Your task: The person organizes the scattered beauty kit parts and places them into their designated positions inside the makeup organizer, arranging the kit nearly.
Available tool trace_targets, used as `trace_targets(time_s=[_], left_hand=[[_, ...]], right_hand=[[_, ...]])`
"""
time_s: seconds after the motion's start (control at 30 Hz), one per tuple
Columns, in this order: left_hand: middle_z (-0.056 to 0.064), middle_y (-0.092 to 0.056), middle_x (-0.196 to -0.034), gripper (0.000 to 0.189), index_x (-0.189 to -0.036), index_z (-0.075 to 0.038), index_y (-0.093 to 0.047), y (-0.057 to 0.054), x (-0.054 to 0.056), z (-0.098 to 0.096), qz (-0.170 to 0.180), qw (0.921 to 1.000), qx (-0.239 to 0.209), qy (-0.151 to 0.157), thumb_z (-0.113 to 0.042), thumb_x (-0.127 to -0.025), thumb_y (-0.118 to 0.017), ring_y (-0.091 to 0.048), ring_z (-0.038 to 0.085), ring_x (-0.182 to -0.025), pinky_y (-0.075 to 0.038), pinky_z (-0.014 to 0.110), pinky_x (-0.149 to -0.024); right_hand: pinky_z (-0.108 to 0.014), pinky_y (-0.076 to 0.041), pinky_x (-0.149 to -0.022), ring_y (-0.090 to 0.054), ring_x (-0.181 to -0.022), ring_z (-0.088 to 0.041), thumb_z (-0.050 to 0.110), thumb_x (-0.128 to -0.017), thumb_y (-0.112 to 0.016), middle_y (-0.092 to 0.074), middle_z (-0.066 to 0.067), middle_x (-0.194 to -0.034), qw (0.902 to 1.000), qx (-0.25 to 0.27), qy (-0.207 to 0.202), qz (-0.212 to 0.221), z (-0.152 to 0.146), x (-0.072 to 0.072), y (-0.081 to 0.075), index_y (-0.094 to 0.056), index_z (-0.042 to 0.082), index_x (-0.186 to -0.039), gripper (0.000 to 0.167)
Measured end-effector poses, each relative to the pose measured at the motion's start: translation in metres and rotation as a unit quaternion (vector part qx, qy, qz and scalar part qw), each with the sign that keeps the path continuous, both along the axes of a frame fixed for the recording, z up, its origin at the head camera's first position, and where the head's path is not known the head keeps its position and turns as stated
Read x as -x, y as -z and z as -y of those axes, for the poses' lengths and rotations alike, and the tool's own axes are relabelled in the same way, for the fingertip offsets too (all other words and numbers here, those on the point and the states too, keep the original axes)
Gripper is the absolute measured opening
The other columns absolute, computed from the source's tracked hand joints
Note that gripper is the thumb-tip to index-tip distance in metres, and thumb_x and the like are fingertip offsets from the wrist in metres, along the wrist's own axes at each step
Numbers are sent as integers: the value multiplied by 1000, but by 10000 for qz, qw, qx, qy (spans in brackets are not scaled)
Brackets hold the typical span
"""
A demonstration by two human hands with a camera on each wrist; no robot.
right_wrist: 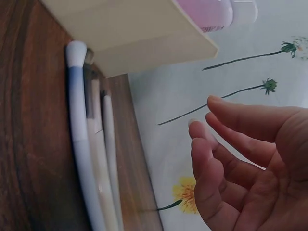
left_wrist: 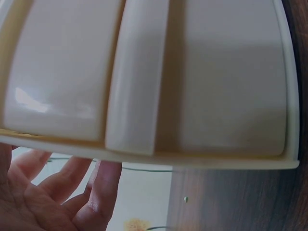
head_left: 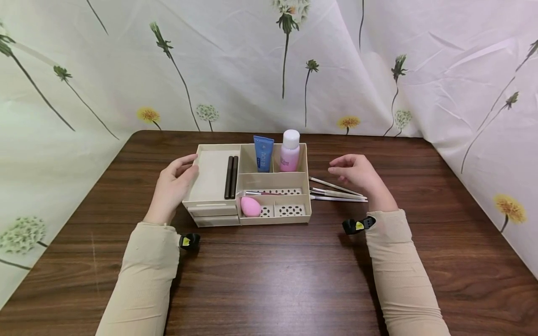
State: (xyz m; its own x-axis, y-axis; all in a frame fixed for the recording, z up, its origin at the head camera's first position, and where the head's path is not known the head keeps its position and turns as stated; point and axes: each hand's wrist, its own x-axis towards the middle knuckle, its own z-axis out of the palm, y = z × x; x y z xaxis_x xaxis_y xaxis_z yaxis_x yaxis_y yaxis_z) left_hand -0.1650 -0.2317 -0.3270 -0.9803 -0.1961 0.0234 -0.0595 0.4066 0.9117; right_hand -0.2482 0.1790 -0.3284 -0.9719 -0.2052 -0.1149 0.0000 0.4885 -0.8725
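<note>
A cream desktop organizer (head_left: 274, 221) with two small drawers stands at the middle of the table. My left hand (head_left: 171, 189) touches its left side, fingers loosely extended along the wall. In its compartments are two dark pens (head_left: 231, 177), a blue tube (head_left: 263, 155), a bottle of pink liquid (head_left: 290, 151), a pink makeup sponge (head_left: 251, 206) and a thin makeup brush (head_left: 261, 193). Right of the organizer lie several makeup brushes (right_wrist: 82, 130), pale-handled. My right hand (head_left: 357, 173) hovers above and beyond them with fingers loosely bent, holding nothing.
The dark wooden table (head_left: 277, 280) meets a white cloth (head_left: 244, 70) printed with dandelions along its back edge. Black straps with small devices sit on both wrists, over beige sleeves (head_left: 147, 270).
</note>
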Motion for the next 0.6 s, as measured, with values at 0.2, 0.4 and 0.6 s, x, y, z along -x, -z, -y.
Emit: trace_targets(time_s=[0.2, 0.4, 0.6], left_hand=[[19, -51, -143, 51, -150, -15, -45, 0, 0, -1, 8, 10000, -12, -30, -36, -103, -45, -48, 33, -130, -40, 45, -102], [19, -53, -140, 51, -149, -14, -46, -1, 1, -1, 13, 10000, 55, -76, -36, -103, -46, -49, 32, -126, -40, 39, -97], [20, -53, -139, 51, -149, -14, -46, 0, 1, -1, -2, 9999, 73, -95, -37, -103, -46, -50, 32, -126, -40, 41, -99]], right_hand=[[-28, -50, -64, -56, -64, -10, 16, -95, -65, -61, 0, -83, 9989, -378, -63, 268, -3, 6, 10, -63, -6, -121, 34], [-30, -50, -69, -58, -69, -13, 16, -94, -67, -63, -3, -90, 9954, -862, -154, 382, -6, 11, 21, -65, -4, -120, 33], [-29, -46, -63, -56, -65, -13, 15, -92, -68, -62, -2, -80, 9920, -1174, -191, 432, -7, 14, 28, -66, -4, -118, 32]])
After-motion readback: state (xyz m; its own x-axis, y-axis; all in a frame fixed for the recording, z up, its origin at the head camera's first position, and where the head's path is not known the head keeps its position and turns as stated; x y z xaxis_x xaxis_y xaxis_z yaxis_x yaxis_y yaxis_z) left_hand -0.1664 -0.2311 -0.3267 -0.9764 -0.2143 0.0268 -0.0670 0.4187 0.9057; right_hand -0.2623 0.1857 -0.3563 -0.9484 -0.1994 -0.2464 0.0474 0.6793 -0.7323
